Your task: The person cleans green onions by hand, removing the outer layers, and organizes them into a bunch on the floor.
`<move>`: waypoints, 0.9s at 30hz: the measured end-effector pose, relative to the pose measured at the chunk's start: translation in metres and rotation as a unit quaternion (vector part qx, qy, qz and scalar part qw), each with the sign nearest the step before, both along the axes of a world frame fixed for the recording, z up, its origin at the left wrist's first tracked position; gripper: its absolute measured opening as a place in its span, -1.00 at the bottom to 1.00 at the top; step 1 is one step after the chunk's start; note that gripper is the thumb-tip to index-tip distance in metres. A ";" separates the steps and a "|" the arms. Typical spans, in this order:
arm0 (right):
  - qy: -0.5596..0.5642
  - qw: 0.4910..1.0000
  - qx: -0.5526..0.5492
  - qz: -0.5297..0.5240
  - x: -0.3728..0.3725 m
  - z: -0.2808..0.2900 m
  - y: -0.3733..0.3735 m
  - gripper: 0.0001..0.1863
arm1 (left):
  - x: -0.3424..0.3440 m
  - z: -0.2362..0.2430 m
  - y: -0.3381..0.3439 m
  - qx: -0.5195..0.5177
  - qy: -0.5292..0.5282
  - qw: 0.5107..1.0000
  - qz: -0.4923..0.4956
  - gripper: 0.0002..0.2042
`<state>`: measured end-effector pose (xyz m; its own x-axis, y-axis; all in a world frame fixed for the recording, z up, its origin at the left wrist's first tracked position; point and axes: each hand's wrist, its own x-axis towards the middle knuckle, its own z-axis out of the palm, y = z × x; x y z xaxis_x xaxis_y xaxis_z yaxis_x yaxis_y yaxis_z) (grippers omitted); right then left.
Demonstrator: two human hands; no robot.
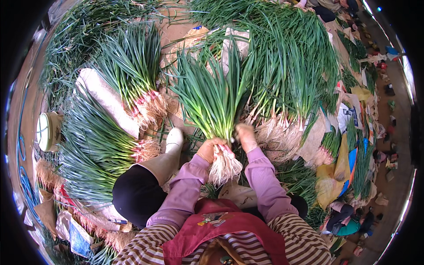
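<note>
Your red apron (225, 234) is nearest, below your two forearms. Your left hand (208, 150) is closed around the base of a bunch (214, 108) of green onions, held in front of you, with its pale roots (225, 170) toward you and its leaves fanning away. Your right hand (246, 136) is just beside the stems, partly curled but blurred; you cannot tell whether it grips anything. Left of the bunch stands your pale boot (175, 139). Beyond it, a pile (95, 148) of onions lies on your left, with a white bucket (49, 131) past it. Farther ahead are another bundle (132, 62) on the left and a large heap (291, 66) on the right.
</note>
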<state>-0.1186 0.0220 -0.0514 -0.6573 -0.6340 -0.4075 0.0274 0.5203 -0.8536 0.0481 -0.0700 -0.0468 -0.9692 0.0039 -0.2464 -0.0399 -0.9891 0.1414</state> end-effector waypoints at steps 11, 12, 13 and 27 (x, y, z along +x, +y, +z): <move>0.112 0.712 0.383 0.578 0.021 0.011 -0.043 -0.74 | 0.013 0.006 -0.023 -0.037 -0.111 0.988 0.102 -0.79; 0.113 0.710 0.459 0.522 0.037 0.020 -0.042 -0.70 | 0.021 0.022 -0.038 -0.013 -0.035 0.997 0.070 -0.83; 0.189 0.657 0.460 0.567 0.034 0.002 -0.027 -0.65 | 0.020 0.022 -0.037 0.061 -0.035 0.992 0.101 -0.81; 0.386 0.880 0.258 0.095 -0.023 0.063 -0.054 -0.72 | 0.006 0.012 -0.029 0.090 -0.012 0.986 0.140 -0.50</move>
<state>-0.1421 -0.0320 0.0117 -0.7668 -0.6235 -0.1523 -0.5867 0.7771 -0.2276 0.0541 -0.0990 -0.0352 -0.9324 -0.2170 -0.2890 0.2371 -0.9708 -0.0359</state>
